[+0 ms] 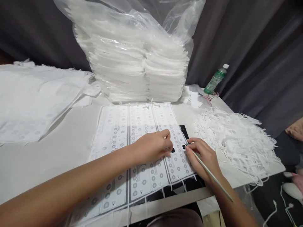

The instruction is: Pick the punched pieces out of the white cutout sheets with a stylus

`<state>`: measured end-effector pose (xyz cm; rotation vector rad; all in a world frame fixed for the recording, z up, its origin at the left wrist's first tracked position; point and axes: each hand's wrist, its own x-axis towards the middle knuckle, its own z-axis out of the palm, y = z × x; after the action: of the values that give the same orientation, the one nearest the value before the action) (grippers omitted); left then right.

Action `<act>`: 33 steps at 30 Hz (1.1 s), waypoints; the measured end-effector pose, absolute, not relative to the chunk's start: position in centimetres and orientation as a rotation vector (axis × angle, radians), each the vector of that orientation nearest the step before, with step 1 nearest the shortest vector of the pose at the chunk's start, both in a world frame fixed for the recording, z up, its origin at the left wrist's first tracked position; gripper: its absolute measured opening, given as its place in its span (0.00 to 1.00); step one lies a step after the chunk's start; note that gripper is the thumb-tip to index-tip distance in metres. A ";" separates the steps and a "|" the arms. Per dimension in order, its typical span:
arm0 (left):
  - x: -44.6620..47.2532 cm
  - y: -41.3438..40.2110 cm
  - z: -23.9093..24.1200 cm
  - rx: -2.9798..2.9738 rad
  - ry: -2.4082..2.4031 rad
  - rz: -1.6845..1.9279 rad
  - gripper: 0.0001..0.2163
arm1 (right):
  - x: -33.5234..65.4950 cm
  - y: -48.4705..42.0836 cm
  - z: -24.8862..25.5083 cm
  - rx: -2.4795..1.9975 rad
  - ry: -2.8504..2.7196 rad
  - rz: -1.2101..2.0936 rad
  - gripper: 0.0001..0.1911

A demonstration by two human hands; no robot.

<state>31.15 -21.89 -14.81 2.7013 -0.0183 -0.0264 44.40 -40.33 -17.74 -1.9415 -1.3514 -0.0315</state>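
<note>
A white die-cut sheet (142,148) of small round and oblong pieces lies flat on the table (59,148), near its front edge and right under both hands, with a dark mat (187,186) showing beneath its right and lower edges. Two small dark openings show in the sheet between the hands, where pieces are out. The left hand (153,146) rests on the middle of the sheet, its grip pinched shut at the fingertips on a small white scrap, too small to make out clearly. The right hand (203,157) sits at the sheet's right edge, its grip closed around a thin pale stick (210,175) held like a pen, tip touching the sheet beside one of the openings and the shaft running back over the wrist. Just to the right lies a loose heap of white strip offcuts (234,142). Behind the sheet stands a large clear plastic bag (139,53) packed with stacked white sheets. To the left, a spread of more white sheets (35,97) covers the table. At the far right corner a green bottle (216,79) with a white cap stands before a dark curtain (260,56).
</note>
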 end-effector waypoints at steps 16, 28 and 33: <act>34.3 -23.1 -15.3 3.077 -0.402 -0.252 0.07 | 44.3 -40.8 -17.7 -1.918 -1.386 0.152 0.07; 28.1 -19.9 -14.0 2.778 0.005 -0.081 0.07 | 43.9 -40.4 -15.8 -2.153 -1.350 0.361 0.12; 23.6 -17.3 -15.3 2.551 0.122 0.121 0.05 | 42.2 -38.4 -14.2 -2.039 -1.292 0.609 0.12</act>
<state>23.61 -17.26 -15.26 2.5505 0.1223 0.1208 42.24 -38.45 -14.15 -2.0390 -1.2921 0.6095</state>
